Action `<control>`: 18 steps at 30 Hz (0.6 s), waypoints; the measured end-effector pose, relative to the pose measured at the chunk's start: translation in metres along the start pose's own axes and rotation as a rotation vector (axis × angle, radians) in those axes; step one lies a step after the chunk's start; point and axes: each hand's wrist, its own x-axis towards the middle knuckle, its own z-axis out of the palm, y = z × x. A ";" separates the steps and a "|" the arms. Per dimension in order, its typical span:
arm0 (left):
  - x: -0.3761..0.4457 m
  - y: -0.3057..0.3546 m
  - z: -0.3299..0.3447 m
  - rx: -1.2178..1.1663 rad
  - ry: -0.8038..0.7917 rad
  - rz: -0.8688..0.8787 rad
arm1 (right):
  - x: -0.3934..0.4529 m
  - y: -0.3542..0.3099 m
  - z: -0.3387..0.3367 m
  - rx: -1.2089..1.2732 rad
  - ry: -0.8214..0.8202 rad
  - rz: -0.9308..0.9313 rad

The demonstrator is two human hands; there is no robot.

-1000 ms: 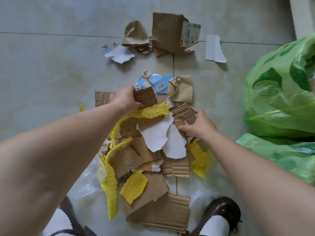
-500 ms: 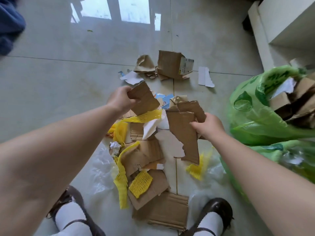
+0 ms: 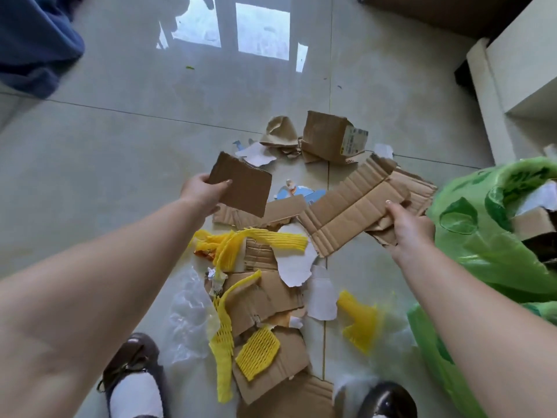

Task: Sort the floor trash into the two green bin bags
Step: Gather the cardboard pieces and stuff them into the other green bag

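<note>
Overhead, looking down at a tiled floor (image 3: 105,164) strewn with scraps:

Left hand: the left hand (image 3: 200,191) is closed in a pinch on a small brown cardboard square (image 3: 241,184), thumb on top, fingers beneath; the piece is lifted clear of the pile.

Right hand: the right hand (image 3: 407,224) grips one end of a long torn strip of corrugated cardboard (image 3: 355,203), fingers curled round its edge (a second, ragged layer seems bunched under the palm; cannot tell if it is a separate piece). The strip is raised and tilted, its free end toward the pile.

Upper green bag: the upper green bin bag (image 3: 482,224) sits at the right edge, just beside the right hand, mouth open, with cardboard and white paper showing inside.

Lower green bag: the lower green bin bag (image 3: 434,354) lies nearer the person, partly hidden by the right forearm; contents not visible.

Floor pile: between the arms lie flat cardboard scraps (image 3: 265,300), yellow foam netting (image 3: 256,351), torn white paper (image 3: 294,265) and clear plastic film (image 3: 190,315).

Far scraps: a crumpled brown box with a label (image 3: 328,140) and a crushed brown paper piece (image 3: 280,132) lie beyond the pile, apart from it.

Feet: dark shoes (image 3: 132,357) with white socks at the bottom edge.

Top left: blue fabric (image 3: 33,37).
</note>
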 end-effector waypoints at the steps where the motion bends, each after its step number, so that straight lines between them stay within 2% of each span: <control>1: 0.006 -0.007 0.003 -0.002 -0.015 -0.022 | 0.007 0.004 0.007 0.036 -0.001 0.041; 9: 0.039 -0.051 0.028 0.298 -0.030 -0.012 | 0.058 0.051 0.050 0.043 -0.062 0.164; 12: 0.044 -0.056 0.031 0.439 0.019 0.037 | 0.066 0.062 0.058 0.020 -0.077 0.203; 15: 0.046 -0.055 0.035 0.471 0.067 0.039 | 0.073 0.070 0.061 0.037 -0.073 0.221; 18: 0.049 -0.055 0.037 0.450 0.023 0.012 | 0.078 0.074 0.065 0.045 -0.082 0.224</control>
